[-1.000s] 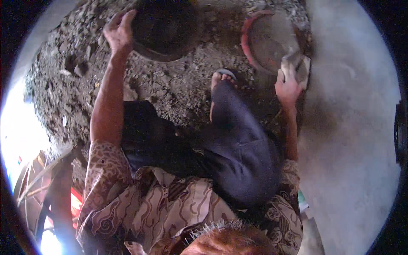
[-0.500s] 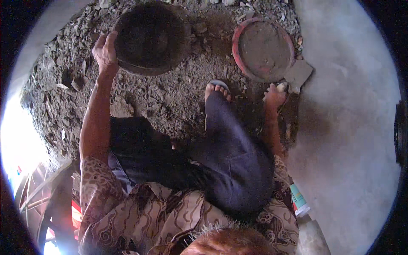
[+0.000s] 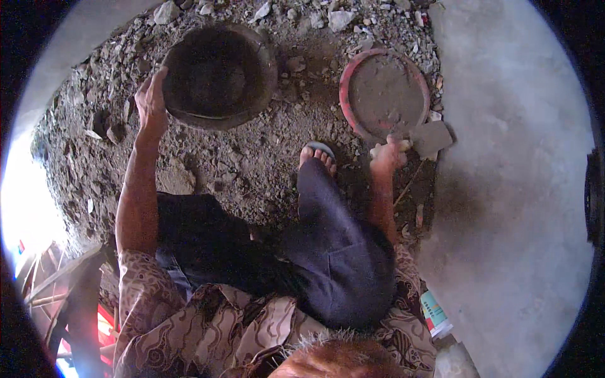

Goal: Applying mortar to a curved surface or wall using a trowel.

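Note:
My left hand (image 3: pixel 151 104) is closed on the left rim of a dark round basin (image 3: pixel 267 79), which looks deep and shadowed inside. At the near side of a round red-rimmed tub (image 3: pixel 346 94), my right hand (image 3: pixel 387 157) is wrapped round the handle of a trowel. The trowel's flat grey blade (image 3: pixel 432 138) points right, just outside the tub's near right edge. Grey-brown mortar-like material (image 3: pixel 386 88) fills the tub. The trowel's handle is mostly hidden by my fingers.
Loose rubble and soil (image 3: pixel 233 157) cover the ground, with larger stones (image 3: pixel 341 21) at the far side. Smooth grey concrete (image 3: pixel 510 189) runs along the right. My foot in a sandal (image 3: pixel 320 154) stands between the containers. A white and green container (image 3: pixel 435 314) lies near my right side.
My right hand has moved left with the trowel, along the tub's near edge. My left hand stays on the basin rim. The whole view has shifted, so the ground things appear lower.

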`<state>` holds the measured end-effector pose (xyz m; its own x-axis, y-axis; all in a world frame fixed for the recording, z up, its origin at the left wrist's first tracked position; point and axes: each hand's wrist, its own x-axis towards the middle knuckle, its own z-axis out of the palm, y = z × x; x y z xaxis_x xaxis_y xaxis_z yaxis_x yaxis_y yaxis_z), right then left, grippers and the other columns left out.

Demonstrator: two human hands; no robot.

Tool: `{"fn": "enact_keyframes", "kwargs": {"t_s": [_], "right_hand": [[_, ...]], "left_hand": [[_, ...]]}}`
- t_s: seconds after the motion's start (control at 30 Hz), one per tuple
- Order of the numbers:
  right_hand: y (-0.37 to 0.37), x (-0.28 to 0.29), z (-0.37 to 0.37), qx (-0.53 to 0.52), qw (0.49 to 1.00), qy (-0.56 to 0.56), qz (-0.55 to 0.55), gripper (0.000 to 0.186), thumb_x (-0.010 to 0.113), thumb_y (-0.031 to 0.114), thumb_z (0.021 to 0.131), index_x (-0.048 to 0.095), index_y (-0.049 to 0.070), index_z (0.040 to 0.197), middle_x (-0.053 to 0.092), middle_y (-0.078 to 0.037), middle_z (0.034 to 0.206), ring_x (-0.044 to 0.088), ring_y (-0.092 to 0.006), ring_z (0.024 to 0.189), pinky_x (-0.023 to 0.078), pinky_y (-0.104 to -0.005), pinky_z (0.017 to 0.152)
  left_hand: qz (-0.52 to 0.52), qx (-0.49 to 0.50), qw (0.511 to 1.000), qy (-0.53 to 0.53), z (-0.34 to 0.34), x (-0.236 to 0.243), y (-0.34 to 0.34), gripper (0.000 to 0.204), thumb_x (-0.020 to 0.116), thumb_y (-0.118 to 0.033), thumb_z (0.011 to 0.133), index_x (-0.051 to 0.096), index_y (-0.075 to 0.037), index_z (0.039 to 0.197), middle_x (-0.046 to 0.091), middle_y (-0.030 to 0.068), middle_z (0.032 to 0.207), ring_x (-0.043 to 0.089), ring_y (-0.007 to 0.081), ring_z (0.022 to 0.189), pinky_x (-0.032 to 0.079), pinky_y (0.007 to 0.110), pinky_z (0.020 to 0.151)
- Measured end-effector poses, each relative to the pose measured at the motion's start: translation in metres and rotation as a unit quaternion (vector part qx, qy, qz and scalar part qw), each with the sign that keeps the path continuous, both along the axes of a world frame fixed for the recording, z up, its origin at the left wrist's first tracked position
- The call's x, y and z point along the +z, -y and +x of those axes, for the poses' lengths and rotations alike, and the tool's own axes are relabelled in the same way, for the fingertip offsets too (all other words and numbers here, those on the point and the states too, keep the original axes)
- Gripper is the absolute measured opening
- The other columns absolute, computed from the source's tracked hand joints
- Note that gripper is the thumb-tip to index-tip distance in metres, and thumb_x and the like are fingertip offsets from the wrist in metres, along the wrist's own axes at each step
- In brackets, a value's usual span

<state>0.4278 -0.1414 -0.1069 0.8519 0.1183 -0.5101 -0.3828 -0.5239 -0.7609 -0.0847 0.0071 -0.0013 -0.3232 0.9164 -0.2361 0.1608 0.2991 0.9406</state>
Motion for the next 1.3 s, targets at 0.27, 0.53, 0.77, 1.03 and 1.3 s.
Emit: {"fn": "enact_keyframes", "kwargs": {"t_s": [0.27,0.53,0.77,1.03,1.3], "right_hand": [[0.034,-0.032,0.019,0.061,0.998,-0.025,0.021,0.039,0.072,0.015,0.086,0.053,-0.001,0.116,0.062,-0.016,0.102,0.064,-0.0293,0.083,0.058,-0.0427,0.064],[0.013,-0.037,-0.01,-0.096,0.945,-0.259,0.174,0.042,0.067,0.011,0.089,0.045,0.003,0.123,0.047,-0.016,0.119,0.056,-0.0348,0.098,0.05,-0.0629,0.09],[0.009,-0.027,-0.025,-0.102,0.925,-0.272,0.244,0.043,0.062,0.016,0.093,0.041,0.006,0.129,0.051,-0.016,0.116,0.057,-0.0341,0.094,0.051,-0.0594,0.092],[0.006,-0.029,-0.04,-0.059,0.884,-0.319,0.336,0.04,0.062,0.018,0.094,0.046,0.007,0.129,0.054,-0.015,0.118,0.057,-0.0329,0.102,0.051,-0.0568,0.092],[-0.014,0.007,-0.069,-0.084,0.879,-0.281,0.377,0.03,0.064,0.019,0.094,0.051,0.006,0.117,0.059,-0.009,0.106,0.058,-0.0258,0.098,0.052,-0.0506,0.09]], "left_hand": [[0.172,-0.17,0.901,-0.36,-0.018,-0.018,-0.01,0.036,0.055,-0.029,0.098,0.065,-0.002,0.119,0.068,0.019,0.11,0.062,0.0252,0.095,0.047,0.036,0.089],[0.022,-0.059,0.987,-0.146,-0.022,-0.027,-0.016,0.039,0.045,-0.025,0.101,0.061,-0.006,0.132,0.067,0.0146,0.124,0.064,0.0229,0.108,0.048,0.036,0.097],[0.129,-0.125,0.934,-0.309,-0.021,-0.026,-0.008,0.044,0.046,-0.036,0.101,0.065,-0.005,0.124,0.066,0.0197,0.116,0.063,0.0258,0.104,0.047,0.039,0.094],[0.018,-0.046,0.992,-0.113,-0.021,-0.027,-0.011,0.037,0.054,-0.025,0.098,0.063,-0.003,0.127,0.066,0.0128,0.123,0.065,0.0241,0.103,0.052,0.036,0.092],[0.227,-0.151,0.883,-0.382,-0.026,-0.03,0.0,0.045,0.064,-0.035,0.092,0.067,0.004,0.112,0.068,0.0103,0.107,0.062,0.0209,0.095,0.049,0.035,0.088]]}}
